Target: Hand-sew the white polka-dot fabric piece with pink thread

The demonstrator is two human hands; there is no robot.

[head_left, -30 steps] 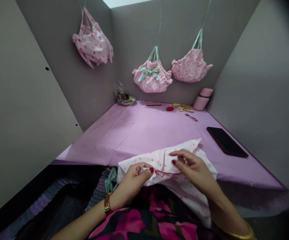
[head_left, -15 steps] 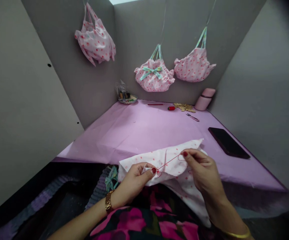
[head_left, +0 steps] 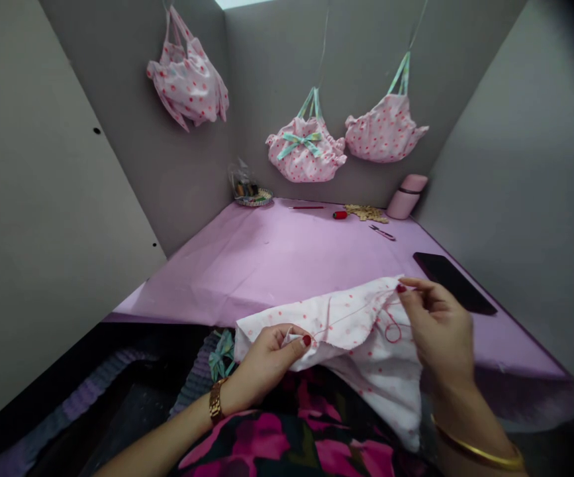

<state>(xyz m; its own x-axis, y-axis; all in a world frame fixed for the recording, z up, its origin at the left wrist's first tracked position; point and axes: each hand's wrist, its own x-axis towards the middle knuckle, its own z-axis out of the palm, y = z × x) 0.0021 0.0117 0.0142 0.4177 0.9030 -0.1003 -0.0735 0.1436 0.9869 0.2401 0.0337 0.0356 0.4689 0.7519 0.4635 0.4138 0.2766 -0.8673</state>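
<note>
A white cloth with red dots (head_left: 386,391) hangs from the table's front edge over my lap. My left hand (head_left: 279,354) pinches a fold of it between thumb and fingers. From that pinch a thin red thread (head_left: 349,315) runs up and right to my right hand (head_left: 438,324), whose thumb and finger are closed on it. A loose loop of the thread dangles below the right fingertips, in front of the cloth. Whether a needle is in the right fingers I cannot make out.
On the purple-covered table (head_left: 287,258) lie a dark phone or tablet (head_left: 453,281), thread snips (head_left: 382,232), a red thread spool (head_left: 339,215), a red pencil (head_left: 307,207) and a pink flask (head_left: 406,197). A tray (head_left: 255,201) stands at the back left. Dotted garments (head_left: 306,162) hang above.
My right hand has moved right and slightly up, drawing the red thread out longer from the cloth. My left hand has kept its pinch in the same place.
</note>
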